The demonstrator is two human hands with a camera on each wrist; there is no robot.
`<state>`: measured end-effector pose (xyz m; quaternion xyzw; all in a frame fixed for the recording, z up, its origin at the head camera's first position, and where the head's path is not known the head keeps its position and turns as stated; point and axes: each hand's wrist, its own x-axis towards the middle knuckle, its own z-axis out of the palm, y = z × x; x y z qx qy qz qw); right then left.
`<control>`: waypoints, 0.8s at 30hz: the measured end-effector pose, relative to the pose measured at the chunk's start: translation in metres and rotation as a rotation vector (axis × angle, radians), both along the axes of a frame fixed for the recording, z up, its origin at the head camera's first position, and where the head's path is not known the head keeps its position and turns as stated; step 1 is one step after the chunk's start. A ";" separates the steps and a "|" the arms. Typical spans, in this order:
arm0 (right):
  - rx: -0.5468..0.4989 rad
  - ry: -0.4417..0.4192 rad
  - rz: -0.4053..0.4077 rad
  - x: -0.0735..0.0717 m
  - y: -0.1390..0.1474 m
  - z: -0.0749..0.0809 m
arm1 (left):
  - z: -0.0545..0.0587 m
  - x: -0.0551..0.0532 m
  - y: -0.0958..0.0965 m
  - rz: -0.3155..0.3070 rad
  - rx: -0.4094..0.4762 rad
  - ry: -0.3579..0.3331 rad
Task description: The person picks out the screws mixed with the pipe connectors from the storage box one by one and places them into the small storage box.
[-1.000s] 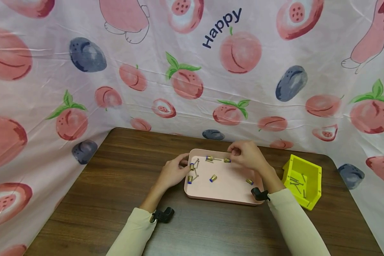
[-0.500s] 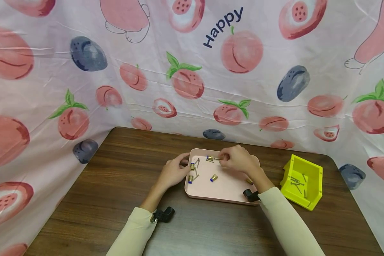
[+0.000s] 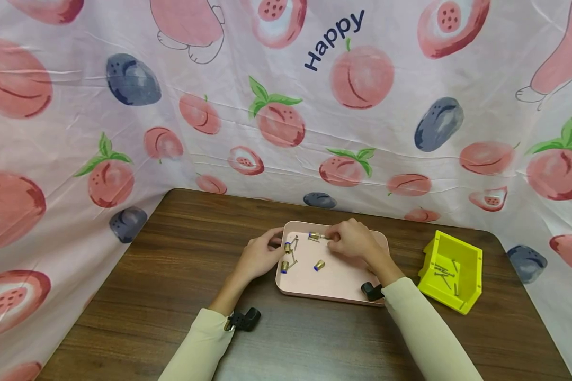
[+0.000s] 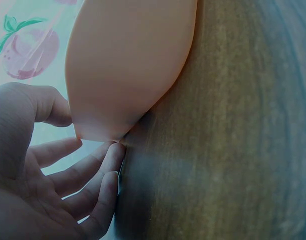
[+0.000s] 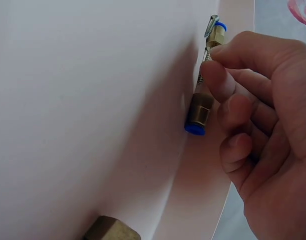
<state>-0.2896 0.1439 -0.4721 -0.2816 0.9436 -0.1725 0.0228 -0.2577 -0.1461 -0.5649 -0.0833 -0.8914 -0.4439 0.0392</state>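
In the head view, my left hand [image 3: 262,255] holds the left wall of a shallow pink tray [image 3: 333,293]. The left wrist view has its thumb at the rim of the tray [image 4: 128,60] and fingertips against the outside wall. Over the tray's far side, my right hand [image 3: 355,241] reaches in. Its thumb and index finger pinch a screw [image 5: 200,80] in the right wrist view. That screw lies between a blue-ringed brass fitting [image 5: 198,111] and another brass fitting [image 5: 217,35]. More brass fittings [image 3: 319,265] and loose screws [image 3: 293,256] lie in the tray, mostly leftward.
A yellow bin [image 3: 474,275] with several screws [image 3: 443,274] inside stands right of the tray on the dark wooden table [image 3: 195,238]. A fruit-printed cloth [image 3: 267,174] hangs behind the table and along its sides.
My right hand has moved left and down along the tray's far side to the screw beside the fittings. My left hand stays at the tray's left wall.
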 end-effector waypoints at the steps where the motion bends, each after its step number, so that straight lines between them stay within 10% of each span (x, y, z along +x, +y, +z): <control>1: 0.003 0.001 0.001 0.000 0.000 0.000 | 0.000 0.000 0.000 -0.001 -0.002 -0.003; 24: 0.087 -0.053 0.071 0.002 -0.012 0.001 | 0.001 0.001 0.000 -0.003 -0.015 -0.008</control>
